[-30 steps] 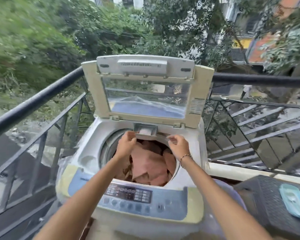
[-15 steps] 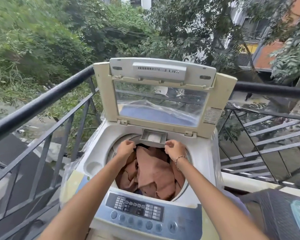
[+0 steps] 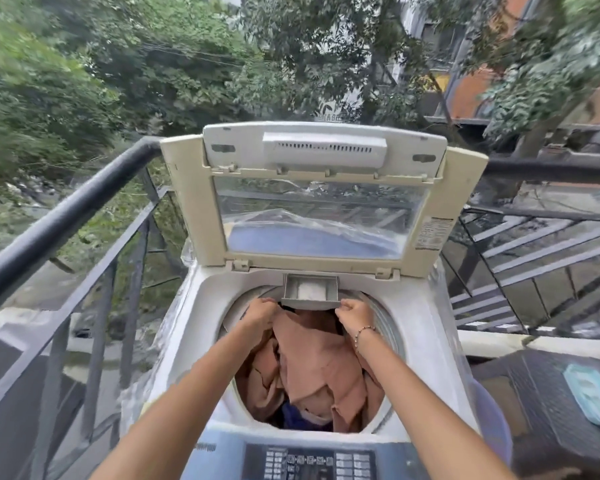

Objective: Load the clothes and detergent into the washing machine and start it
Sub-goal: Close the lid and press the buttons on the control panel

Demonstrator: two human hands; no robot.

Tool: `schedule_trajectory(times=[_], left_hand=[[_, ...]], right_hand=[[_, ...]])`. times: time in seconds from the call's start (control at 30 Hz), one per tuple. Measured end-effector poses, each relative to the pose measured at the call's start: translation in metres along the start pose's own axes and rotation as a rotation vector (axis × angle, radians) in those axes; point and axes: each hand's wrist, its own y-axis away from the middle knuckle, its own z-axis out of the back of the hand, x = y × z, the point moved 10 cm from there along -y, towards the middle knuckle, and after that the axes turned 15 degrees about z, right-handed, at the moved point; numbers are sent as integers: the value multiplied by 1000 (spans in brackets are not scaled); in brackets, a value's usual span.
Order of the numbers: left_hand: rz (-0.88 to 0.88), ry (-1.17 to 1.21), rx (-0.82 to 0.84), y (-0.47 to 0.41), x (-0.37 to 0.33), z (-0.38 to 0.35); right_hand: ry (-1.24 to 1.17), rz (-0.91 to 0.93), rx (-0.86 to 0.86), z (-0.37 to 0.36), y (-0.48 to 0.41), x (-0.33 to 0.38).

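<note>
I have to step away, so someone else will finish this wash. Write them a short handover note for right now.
Left hand: fingers curled on the left front corner of the detergent drawer.
Right hand: the same on its right corner.
Things: brown clothes fill the tub. The drawer sticks out above them with white powder inside. The lid stands up.
Done: clothes in, detergent apparently in.
Left: push the drawer in, shut the lid, start at the control panel.

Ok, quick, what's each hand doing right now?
Left hand: closed, gripping the detergent drawer at its left front corner.
Right hand: closed, pinching the drawer's right front corner.
</note>
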Motion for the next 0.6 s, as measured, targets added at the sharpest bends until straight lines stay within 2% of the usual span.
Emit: schedule_trajectory(times=[0.07, 0.2, 0.3, 0.43, 0.53, 0.6], left_hand=[[11, -42, 44, -6, -4, -2], [-134, -107, -18, -10, -25, -1], [-106, 81, 6, -22, -28, 2], [-138, 130, 27, -25, -43, -1], [-91, 113, 58, -31, -47, -7], [-47, 151, 65, -41, -44, -9]], right_hand=[[-45, -25, -51, -1, -1, 0], [-135, -34, -144, -4, -9, -3], [-128, -26, -183, -1, -16, 3], [-159, -13, -168, -8, -28, 10], [-184, -38, -167, -10, -37, 8], [-287, -79, -182, -13, -38, 5]])
